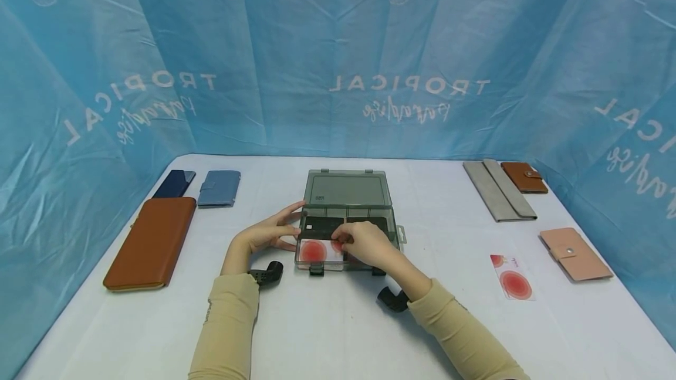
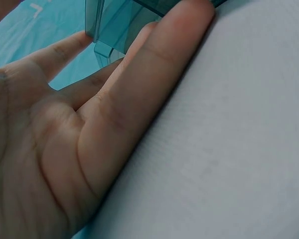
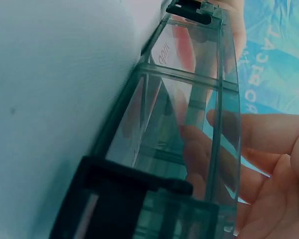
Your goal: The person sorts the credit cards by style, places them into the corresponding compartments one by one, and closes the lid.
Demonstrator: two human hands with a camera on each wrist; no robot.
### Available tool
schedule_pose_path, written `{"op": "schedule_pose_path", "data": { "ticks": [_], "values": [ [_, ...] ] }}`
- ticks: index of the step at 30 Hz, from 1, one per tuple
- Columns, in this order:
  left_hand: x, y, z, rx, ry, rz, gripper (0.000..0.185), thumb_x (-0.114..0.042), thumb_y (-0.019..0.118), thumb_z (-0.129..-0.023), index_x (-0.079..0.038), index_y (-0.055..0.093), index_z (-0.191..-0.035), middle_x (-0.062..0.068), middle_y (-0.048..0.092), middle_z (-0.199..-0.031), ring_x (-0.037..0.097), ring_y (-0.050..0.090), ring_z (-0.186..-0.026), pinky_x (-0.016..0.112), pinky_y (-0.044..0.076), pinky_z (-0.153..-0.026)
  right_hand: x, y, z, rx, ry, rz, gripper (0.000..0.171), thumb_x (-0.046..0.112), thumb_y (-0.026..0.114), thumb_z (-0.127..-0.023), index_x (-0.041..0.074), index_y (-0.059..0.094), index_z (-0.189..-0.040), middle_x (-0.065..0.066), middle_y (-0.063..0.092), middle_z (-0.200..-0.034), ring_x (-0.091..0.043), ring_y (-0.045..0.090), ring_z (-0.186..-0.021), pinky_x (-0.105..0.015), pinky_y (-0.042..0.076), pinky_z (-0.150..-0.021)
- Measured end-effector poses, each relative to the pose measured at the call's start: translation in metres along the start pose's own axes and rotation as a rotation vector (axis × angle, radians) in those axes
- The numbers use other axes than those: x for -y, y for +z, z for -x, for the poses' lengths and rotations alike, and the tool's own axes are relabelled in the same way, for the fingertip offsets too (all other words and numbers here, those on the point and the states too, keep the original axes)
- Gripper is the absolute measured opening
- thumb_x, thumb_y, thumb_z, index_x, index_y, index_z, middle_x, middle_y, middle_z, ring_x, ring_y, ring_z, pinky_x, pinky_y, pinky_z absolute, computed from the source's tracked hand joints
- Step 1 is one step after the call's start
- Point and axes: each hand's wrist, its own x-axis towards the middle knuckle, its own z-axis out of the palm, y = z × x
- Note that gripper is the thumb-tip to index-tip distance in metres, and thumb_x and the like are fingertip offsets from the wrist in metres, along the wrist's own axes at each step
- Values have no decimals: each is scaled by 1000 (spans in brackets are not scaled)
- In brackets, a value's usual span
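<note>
A green translucent plastic box [image 1: 348, 186] lies with its lid laid back at the middle of the table. In its front left compartment is a white card with red circles [image 1: 313, 251]. My right hand [image 1: 364, 242] reaches into the box and pinches this card near its right end. Through the box wall in the right wrist view, fingertips meet the tilted card [image 3: 182, 52]. My left hand [image 1: 266, 233] rests against the box's left side with fingers spread, and in the left wrist view it lies along the tabletop. Dark cards [image 1: 330, 226] fill the rear compartments.
At left are a brown notebook [image 1: 153, 242], a dark blue holder [image 1: 174, 183] and a blue wallet [image 1: 219, 188]. At right lie a grey sleeve [image 1: 499, 190], a brown wallet [image 1: 524, 177], a pink wallet [image 1: 575, 254] and another red-circled card [image 1: 513, 279].
</note>
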Motion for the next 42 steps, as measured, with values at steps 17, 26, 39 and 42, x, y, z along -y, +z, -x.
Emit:
{"op": "schedule_pose_path", "data": {
  "ticks": [17,26,39,42],
  "values": [
    [4,-2,-2,11,22,-29,84,-6,60,-87,-24,7,-150,17,-2,-154,17,54,-89,48,48,-88,-58,-46,45,0,-25,-221,22,5,62,-86,7,65,-108,-7,65,-97,-15,57,-85,-30,48,-71],
    [3,-3,-1,10,25,-31,84,-5,60,-87,-24,8,-150,17,-1,-154,17,54,-88,47,48,-88,-109,-72,93,-94,126,-159,22,4,62,-85,5,66,-107,-5,65,-91,-17,56,-82,-33,47,-70],
    [3,-2,-1,7,19,-32,84,-5,59,-88,-24,7,-150,17,-1,-154,17,54,-89,47,48,-88,-151,-93,154,-146,323,-94,31,11,65,-85,3,60,-114,-14,62,-102,-28,57,-93,-40,49,-73],
    [3,-2,-1,5,20,-39,84,-6,60,-87,-24,8,-150,17,-1,-154,17,54,-90,48,48,-88,-157,-97,164,-117,443,-49,46,21,70,-81,-2,52,-116,-23,55,-105,-34,53,-92,-44,51,-69]
  ]
}}
